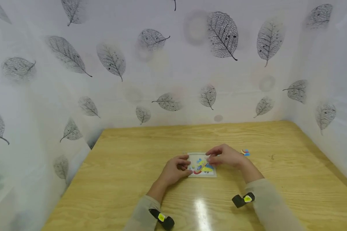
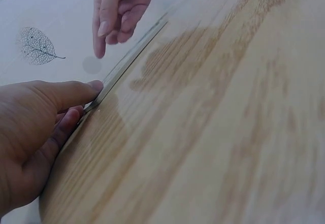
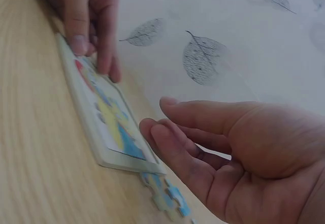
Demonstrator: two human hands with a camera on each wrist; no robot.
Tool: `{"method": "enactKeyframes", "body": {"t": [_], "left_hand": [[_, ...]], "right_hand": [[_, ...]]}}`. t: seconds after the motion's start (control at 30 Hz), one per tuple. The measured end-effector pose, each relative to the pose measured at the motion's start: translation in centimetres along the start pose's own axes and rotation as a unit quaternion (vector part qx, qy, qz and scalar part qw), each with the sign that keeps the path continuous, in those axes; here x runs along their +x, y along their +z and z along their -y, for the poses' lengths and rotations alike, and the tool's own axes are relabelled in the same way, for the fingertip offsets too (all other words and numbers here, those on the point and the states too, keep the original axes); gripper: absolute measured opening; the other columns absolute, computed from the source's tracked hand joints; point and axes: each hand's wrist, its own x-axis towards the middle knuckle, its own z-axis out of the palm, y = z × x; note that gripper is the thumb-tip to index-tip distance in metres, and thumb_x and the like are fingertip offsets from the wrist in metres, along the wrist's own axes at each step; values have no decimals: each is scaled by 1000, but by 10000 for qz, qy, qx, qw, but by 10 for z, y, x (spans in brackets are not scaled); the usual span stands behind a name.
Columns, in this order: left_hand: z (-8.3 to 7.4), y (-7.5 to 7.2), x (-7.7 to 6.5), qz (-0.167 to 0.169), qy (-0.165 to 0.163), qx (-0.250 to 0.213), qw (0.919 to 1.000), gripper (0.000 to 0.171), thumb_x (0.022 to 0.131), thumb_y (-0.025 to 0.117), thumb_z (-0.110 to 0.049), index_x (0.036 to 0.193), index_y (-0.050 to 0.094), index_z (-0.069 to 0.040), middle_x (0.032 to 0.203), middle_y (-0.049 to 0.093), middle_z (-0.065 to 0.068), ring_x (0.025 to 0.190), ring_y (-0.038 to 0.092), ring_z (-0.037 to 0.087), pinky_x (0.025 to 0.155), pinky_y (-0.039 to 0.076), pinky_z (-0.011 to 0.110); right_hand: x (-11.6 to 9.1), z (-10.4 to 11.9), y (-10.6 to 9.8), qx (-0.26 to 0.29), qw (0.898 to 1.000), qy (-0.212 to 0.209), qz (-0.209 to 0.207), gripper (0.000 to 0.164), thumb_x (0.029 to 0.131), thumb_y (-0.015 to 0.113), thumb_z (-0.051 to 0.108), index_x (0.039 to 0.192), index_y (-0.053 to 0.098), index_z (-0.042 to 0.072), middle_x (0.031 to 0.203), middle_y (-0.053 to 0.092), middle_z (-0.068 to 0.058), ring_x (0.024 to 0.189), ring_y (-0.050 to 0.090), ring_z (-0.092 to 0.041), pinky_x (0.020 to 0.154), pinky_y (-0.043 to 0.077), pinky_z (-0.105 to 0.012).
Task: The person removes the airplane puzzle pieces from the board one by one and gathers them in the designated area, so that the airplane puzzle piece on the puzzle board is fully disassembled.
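- Head view: left hand [image 1: 173, 170] grips the left edge of the puzzle tray [image 1: 203, 176], thumb at the near corner, fingertips farther along the same edge.
- Right hand [image 1: 226, 155] hangs over the tray's far right corner, thumb and fingers bent loosely toward the yellow-and-blue picture [image 1: 209, 169]; from here, cannot tell whether the fingertips touch it.
- Jigsaw pieces [image 1: 245, 152] lie on the wood table [image 1: 118, 192] just right of the right wrist.
- Cuffs: a black wrist camera with yellow label on the left sleeve [image 1: 141, 211] and another on the right sleeve [image 1: 274, 205]. Leaf-print curtain [image 1: 182, 70] beyond both hands.
- Left wrist view: left thumb lies on the tray edge, a fingertip just beneath it; the tray runs away from this hand as a thin strip. Right hand is opposite, index finger pointing down.
- Right wrist view: right thumb stands apart from its slack fingers, nothing visible between them. Tray is beside these fingertips, picture up; jigsaw pieces lie below them, just past the tray's end. Left hand holds the opposite end.
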Motion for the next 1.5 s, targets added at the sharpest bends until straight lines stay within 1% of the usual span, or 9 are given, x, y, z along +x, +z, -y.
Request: {"method": "enactKeyframes", "body": {"t": [0.2,0.47,0.67,0.83,0.93,1.1,1.2,1.33,1.5], "left_hand": [[2,1,0,-22,104,-28,9999,31,84,81,-16,113,75,-5,143,58,5,91,61,7,80,50,17],[3,1,1,-54,232,-85,9997,32,83,81,-14,112,74,-1,142,59,10,91,62,8,79,52,17],[2,0,1,-77,266,-52,9996,32,84,81,-13,113,74,-1,142,59,10,92,62,9,79,52,18],[2,0,1,-55,162,-43,9998,32,84,81,-13,113,74,-2,142,59,7,92,61,8,79,51,17],[1,1,0,-43,157,-69,9998,32,84,81,-14,113,74,-2,142,59,7,92,61,9,79,51,17],[2,2,1,-47,192,-89,9998,32,83,82,-13,112,74,-2,142,59,8,91,62,9,79,51,17],[3,2,2,-66,165,-66,9998,32,83,82,-13,112,74,-3,142,59,6,91,61,7,79,51,16],[3,2,3,-54,116,-72,9999,32,84,81,-14,113,75,-5,143,59,4,91,60,6,79,50,16],[1,1,2,-57,188,-148,9997,32,83,82,-12,112,74,-1,141,59,9,91,61,9,79,51,17]], "right_hand": [[6,4,18,-488,9982,-102,332,47,94,69,16,130,57,-12,92,71,-13,82,70,-19,77,59,-31],[8,10,28,-1118,9937,-35,119,37,98,63,16,127,62,-8,81,70,-9,71,65,-15,68,55,-29],[9,11,29,-718,9972,152,-140,30,101,56,12,125,63,-5,93,69,-14,75,68,-17,70,58,-31],[11,9,30,-238,9985,231,-440,26,97,63,12,117,64,-5,94,67,-16,76,70,-18,71,60,-32],[11,8,30,-216,9972,240,-668,22,93,69,13,108,66,-3,91,64,-12,76,68,-17,70,60,-30],[7,11,25,-681,9936,195,-885,19,89,76,18,94,67,2,85,64,-7,72,63,-15,65,55,-28],[4,11,19,-692,9955,47,-638,20,89,75,14,97,65,-3,83,68,-9,72,66,-15,66,57,-29],[0,9,11,-360,9992,-119,-124,26,91,69,5,112,63,-11,87,70,-14,77,70,-18,72,60,-32],[-4,5,3,85,9999,19,149,31,94,64,1,122,61,-13,94,69,-16,83,72,-21,78,60,-33]]}}
